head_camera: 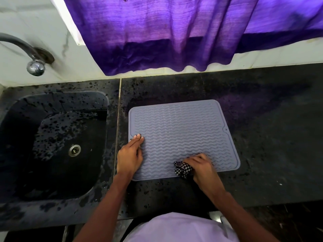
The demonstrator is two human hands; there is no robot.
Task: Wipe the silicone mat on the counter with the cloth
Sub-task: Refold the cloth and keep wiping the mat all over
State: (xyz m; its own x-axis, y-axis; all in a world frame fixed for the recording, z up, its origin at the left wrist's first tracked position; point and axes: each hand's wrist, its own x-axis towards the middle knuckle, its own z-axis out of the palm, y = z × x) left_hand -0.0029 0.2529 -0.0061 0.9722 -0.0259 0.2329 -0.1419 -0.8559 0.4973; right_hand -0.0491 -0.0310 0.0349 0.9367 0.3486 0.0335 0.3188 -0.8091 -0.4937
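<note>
While left hand point(129, 158) rests flat on silicone mat point(183, 126), right hand point(201, 165) grips bunched cloth point(182, 169) (checked) at mat's near edge

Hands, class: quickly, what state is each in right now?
Left hand: open, straight fingers pressing the left edge of the silicone mat.
Right hand: closed, gripping the checkered cloth on the mat.

greys, checks and purple

the mat point(183, 133) is pale grey with wavy ridges. on it, the cloth point(182, 169) is black-and-white checked. under the mat, the desk point(271, 137) is speckled black. behind the mat, the curtain point(166, 32) is purple, darker at its hem.
</note>
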